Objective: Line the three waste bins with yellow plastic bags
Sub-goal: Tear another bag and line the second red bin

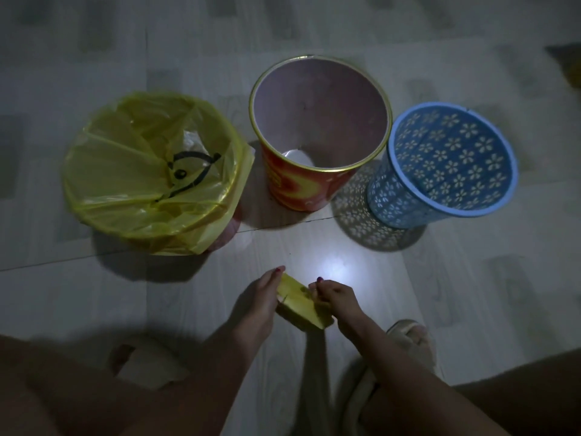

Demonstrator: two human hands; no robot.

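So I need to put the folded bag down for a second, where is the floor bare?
Bare floor lies between both hands and the bins, below the red bin. The red and blue bin sit nearly touching; the lined bin crowds the left.

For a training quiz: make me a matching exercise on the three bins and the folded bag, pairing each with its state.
Things:
1. left bin
2. middle red bin
3. blue flower-pattern bin
4. folded yellow bag

States:
A. held between both hands
B. unlined, on the right
C. already lined in yellow
D. unlined, gold rim

Pairs: 1-C, 2-D, 3-B, 4-A
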